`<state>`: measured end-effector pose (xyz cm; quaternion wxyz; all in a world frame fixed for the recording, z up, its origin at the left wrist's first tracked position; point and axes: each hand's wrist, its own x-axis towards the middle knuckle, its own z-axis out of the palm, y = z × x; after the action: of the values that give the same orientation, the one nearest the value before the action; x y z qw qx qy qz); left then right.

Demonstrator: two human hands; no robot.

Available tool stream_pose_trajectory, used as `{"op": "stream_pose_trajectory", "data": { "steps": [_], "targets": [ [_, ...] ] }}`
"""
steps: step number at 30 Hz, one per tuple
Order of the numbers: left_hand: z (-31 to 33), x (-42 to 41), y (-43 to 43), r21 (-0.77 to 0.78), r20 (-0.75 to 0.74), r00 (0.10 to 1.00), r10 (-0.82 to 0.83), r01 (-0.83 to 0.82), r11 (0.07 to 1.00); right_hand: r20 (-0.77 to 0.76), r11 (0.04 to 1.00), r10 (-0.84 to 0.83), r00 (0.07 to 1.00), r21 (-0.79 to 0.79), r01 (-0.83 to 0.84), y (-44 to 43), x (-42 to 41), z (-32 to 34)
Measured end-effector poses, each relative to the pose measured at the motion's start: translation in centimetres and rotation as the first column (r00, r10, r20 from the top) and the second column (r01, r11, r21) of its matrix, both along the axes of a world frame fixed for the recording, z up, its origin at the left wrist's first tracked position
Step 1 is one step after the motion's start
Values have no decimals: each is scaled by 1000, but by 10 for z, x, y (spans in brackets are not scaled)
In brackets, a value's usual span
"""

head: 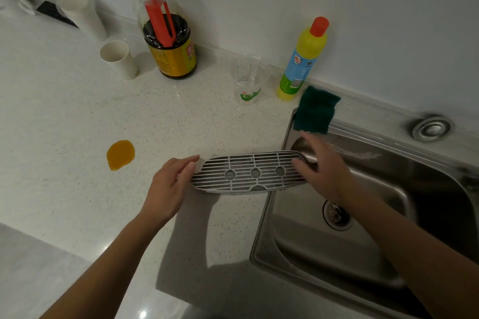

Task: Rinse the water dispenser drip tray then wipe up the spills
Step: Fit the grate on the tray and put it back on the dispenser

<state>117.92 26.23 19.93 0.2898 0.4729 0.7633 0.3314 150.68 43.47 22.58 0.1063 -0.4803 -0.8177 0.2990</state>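
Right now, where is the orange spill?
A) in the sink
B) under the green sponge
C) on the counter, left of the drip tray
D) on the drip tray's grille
C: the orange spill lies on the counter, apart from the drip tray and out past the left hand that holds the tray's end.

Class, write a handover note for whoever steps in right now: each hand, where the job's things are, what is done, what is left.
Left hand grips the tray by its left end; right hand, blurred, grips its right end.
Tray spans the counter edge, right end over the sink.
Orange spill lies on the counter, left of the tray; green sponge hangs over the sink's back corner.
Done: nothing that shows.
Left: rinse tray, wipe spill.
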Motion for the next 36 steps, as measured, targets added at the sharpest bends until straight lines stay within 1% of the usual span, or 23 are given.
{"op": "stream_pose_trajectory", "data": {
  "steps": [1,2,3,4,5,8,9,10,12,13,16,19,22,25,27,28,29,30,31,32,33,36],
  "targets": [
    [0,2,-2,-5,-2,999,44,-44,999,-54,986,-150,987,-80,146,-3,4,-2],
    [-1,5,-3,-22,-9,998,61,-61,998,-80,946,-267,960,-209,246,-7,7,-4],
    [-2,8,-3,-43,-23,998,58,-59,997,-87,887,-350,933,-352,300,-12,9,-7],
    [-4,11,-4,-60,-36,998,51,-53,997,-96,830,-400,911,-460,316,-17,9,-10],
    [-5,13,-3,-74,-45,998,52,-55,996,-115,804,-417,901,-510,307,-21,8,-13],
    [-6,17,-1,-114,-68,994,88,-96,989,-162,795,-428,889,-536,285,-28,5,-23],
    [-5,16,0,-124,-79,991,107,-117,985,-164,772,-444,881,-569,283,-26,5,-24],
    [-5,15,0,-133,-85,988,127,-138,982,-167,730,-477,863,-622,283,-24,6,-23],
    [-3,14,-1,-166,-91,985,147,-161,973,-156,608,-565,810,-742,281,-17,9,-23],
    [-3,15,-1,-188,-97,986,137,-153,970,-143,567,-594,792,-773,286,-15,10,-24],
    [-4,21,0,-233,-116,986,123,-147,961,-116,555,-596,795,-775,303,-14,11,-28],
    [-5,28,3,-254,-133,976,174,-203,946,-101,562,-594,798,-762,323,-13,9,-27],
    [1,34,5,-280,-119,973,196,-222,934,-67,523,-596,800,-788,324,-11,5,-18],
    [10,39,2,-266,-13,975,224,-219,939,-70,507,-622,780,-796,332,-18,5,-10],
    [19,44,-5,-216,131,950,284,-252,943,-109,504,-652,751,-801,322,-31,9,-6],
    [23,46,-10,-183,224,921,318,-280,942,-130,500,-664,736,-809,309,-39,13,-3],
    [27,49,-15,-159,338,874,348,-312,937,-148,493,-679,719,-818,296,-47,17,-1],
    [29,52,-21,-158,462,803,377,-344,926,-166,482,-698,696,-828,286,-55,22,2],
    [33,54,-27,-184,573,710,409,-375,909,-185,469,-720,669,-840,274,-62,26,6],
    [37,56,-33,-217,651,624,433,-393,893,-201,455,-741,641,-852,258,-70,31,9],
    [41,57,-40,-233,692,571,442,-403,885,-212,439,-758,617,-865,242,-78,36,12],
    [50,63,-66,-215,727,525,443,-438,873,-227,424,-775,590,-879,219,-101,45,18]
  ]
}}
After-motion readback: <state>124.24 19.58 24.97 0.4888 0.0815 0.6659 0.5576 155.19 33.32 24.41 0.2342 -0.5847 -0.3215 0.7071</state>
